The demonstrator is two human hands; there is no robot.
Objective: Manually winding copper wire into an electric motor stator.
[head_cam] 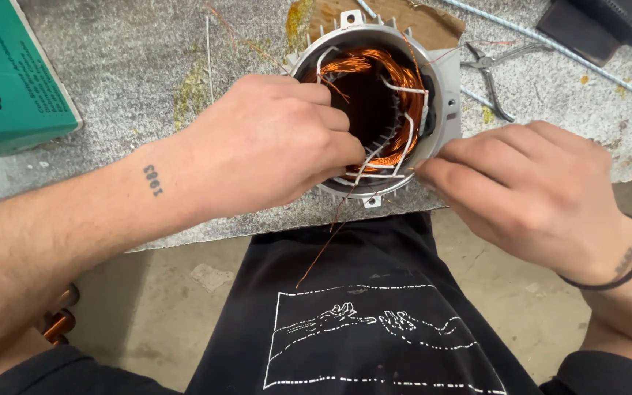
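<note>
Glossy copper windings [396,80], rough granite bench [133,80]

Non-work items on your bench:
- Grey speckled worktop [111,58], w/ yellowish stains.
- Teal cardboard box [9,73], far left, partly out of frame.
- Metal pliers [495,73], lying flat, top right.
- Threaded rod [550,44], diagonal, just beyond the pliers.
- Black block-shaped item [601,22], top right corner; kind unclear.
- Brown cardboard scrap [418,22], top centre.
- Concrete floor [155,322] below you.
</note>
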